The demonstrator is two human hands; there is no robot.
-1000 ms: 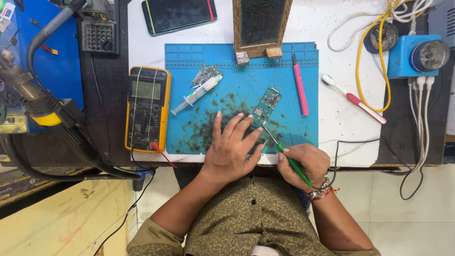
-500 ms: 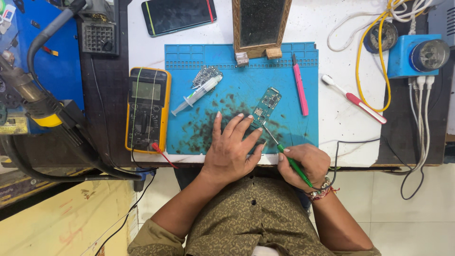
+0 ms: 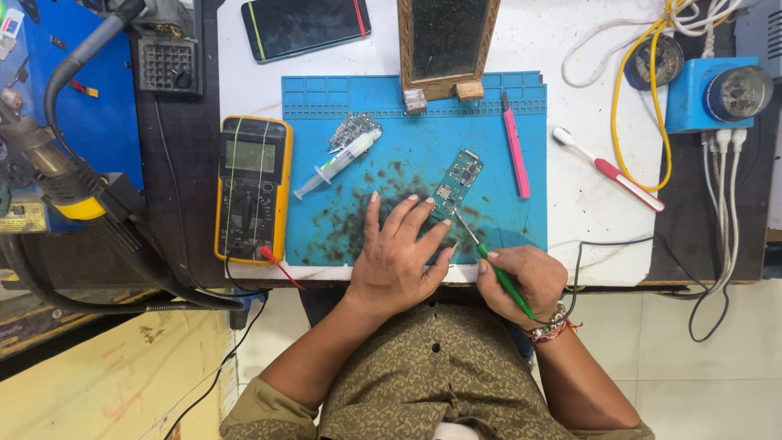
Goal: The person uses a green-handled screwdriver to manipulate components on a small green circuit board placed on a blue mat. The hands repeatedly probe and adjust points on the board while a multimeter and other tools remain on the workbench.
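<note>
Holding a green screwdriver (image 3: 503, 279) tight in my right hand (image 3: 521, 281), I am poking the small green board (image 3: 458, 181) at 11 o'clock, while my left hand (image 3: 399, 261) is lying flat and open on the blue mat (image 3: 407, 138).

Head camera, straight down over workbench (image 3: 586, 204)

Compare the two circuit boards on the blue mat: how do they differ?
The green circuit board lies mid-mat, long and narrow, tilted, its lower end by the left hand; the grey circuit board sits further up-left, shorter and paler. The green-handled tool in the right hand points its tip at the green circuit board; only a syringe lies against the grey circuit board. Both rest flat on the blue mat.
</note>
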